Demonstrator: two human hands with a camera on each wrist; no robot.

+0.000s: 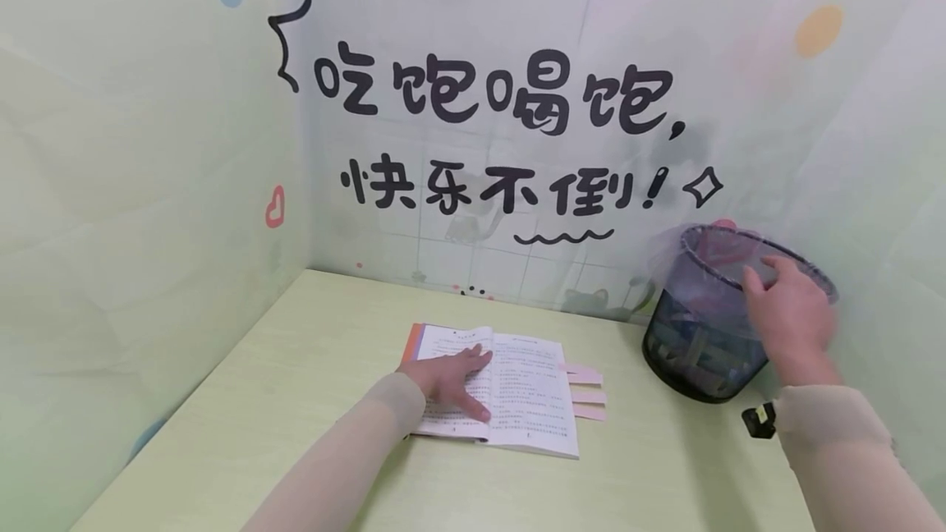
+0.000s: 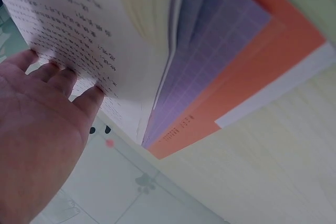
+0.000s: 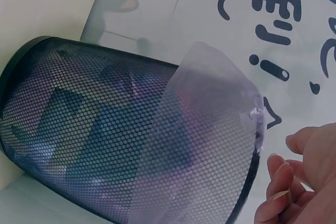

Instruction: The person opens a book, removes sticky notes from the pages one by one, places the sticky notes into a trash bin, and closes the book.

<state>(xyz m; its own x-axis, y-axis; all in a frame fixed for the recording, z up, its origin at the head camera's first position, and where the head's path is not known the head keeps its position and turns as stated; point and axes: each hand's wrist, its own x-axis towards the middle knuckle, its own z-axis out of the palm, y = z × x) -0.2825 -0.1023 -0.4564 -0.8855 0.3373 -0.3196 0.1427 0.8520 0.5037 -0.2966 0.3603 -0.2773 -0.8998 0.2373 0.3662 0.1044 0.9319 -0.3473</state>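
An open book with printed pages lies on the table. My left hand rests spread across its left page, thumb near the centre fold. In the left wrist view the fingertips touch the printed page, and the orange and purple cover flap shows beside it. My right hand is raised at the rim of a black mesh wastebasket. Its fingers are loosely curled with nothing visible between them, as the right wrist view shows the hand just beyond the rim.
Pink paper tabs stick out from the book's right edge. A translucent bag lines the wastebasket, folded over its rim, and dark contents show through the mesh. The pale table meets a printed back wall and a side wall on the left.
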